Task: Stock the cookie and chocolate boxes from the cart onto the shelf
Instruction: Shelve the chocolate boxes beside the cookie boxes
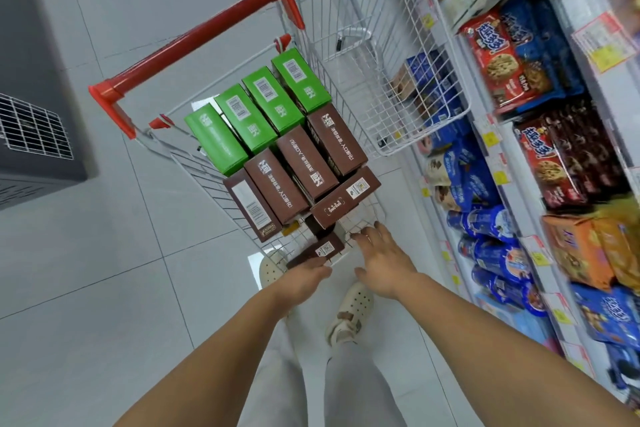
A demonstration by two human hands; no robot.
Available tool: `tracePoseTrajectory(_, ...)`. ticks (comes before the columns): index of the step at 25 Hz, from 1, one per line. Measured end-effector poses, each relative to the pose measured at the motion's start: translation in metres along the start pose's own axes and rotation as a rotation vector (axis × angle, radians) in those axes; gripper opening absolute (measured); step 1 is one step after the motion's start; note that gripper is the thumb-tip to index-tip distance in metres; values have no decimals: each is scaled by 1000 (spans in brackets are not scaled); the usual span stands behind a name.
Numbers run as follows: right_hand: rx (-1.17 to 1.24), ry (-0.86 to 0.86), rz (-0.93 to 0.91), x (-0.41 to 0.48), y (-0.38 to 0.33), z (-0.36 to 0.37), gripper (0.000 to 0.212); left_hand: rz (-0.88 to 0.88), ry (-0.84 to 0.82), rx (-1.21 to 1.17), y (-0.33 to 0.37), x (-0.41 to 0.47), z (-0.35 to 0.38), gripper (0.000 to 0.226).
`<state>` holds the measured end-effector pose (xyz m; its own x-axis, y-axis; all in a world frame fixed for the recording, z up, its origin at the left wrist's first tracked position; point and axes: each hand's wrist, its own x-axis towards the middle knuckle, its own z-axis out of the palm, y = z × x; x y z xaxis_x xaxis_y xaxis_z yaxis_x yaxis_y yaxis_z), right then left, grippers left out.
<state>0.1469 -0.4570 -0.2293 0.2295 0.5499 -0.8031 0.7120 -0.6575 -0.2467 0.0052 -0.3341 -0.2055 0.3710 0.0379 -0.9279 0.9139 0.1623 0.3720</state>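
- The cart [346,87] is my landmark: it stands in the aisle in front of me, its red handle [194,45] on the far side from me and its near end just ahead of my feet
- Four green boxes [256,107] stand in a tight row at the handle end of the cart, with a row of brown boxes [298,163] packed against them on my side; set on edge like that they prop each other up and each can be lifted out alone
- One brown box [346,198] lies flat across the cart's near end, at the end of the brown row
- My left hand [304,277] is at the cart's near rim, fingers closed around the end of a small brown box [317,251] that lies tilted there; I take the nearest one first because it is the easiest reach
- My right hand [384,260] is beside it, over the same near corner of the cart, fingers spread wide and holding nothing; I judge it is there to steady the box or take a second one
- The shelf [519,135] runs along the cart's right side, close beside it, so a box needs only a short swing across; it is crowded with cookie packs, and I cannot tell from here which gap is meant for these boxes
- I judge the stocking is at an early stage, since the cart looks close to full
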Motion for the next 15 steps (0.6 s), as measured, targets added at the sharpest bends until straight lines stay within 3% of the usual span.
tracePoseTrajectory(2,163,58,28,-6,4,-1,61,-3,-1,2,2,-4,6,45)
tracePoseTrajectory(3,302,187,87,-10,3,-6,52,12,14,11,4,-7,8,45)
tracePoseTrajectory(5,480,611,178,-22,-2,-21,35,92,93,30,11,-16,13,46)
tracePoseTrajectory(7,349,926,77,-36,-3,-34,47,245,217,73,26,-34,17,37)
tracePoseTrajectory(8,234,934,11,-40,-2,-38,59,340,286,102,34,-45,18,29)
tracePoseTrajectory(11,4,647,13,-47,2,-49,79,540,464,106,51,-69,17,18)
tracePoseTrajectory(12,-10,580,57,-46,4,-52,81,564,506,72,53,-71,13,19)
tracePoseTrajectory(15,2,587,54,-42,2,-59,86,551,602,-4,51,-68,-8,28)
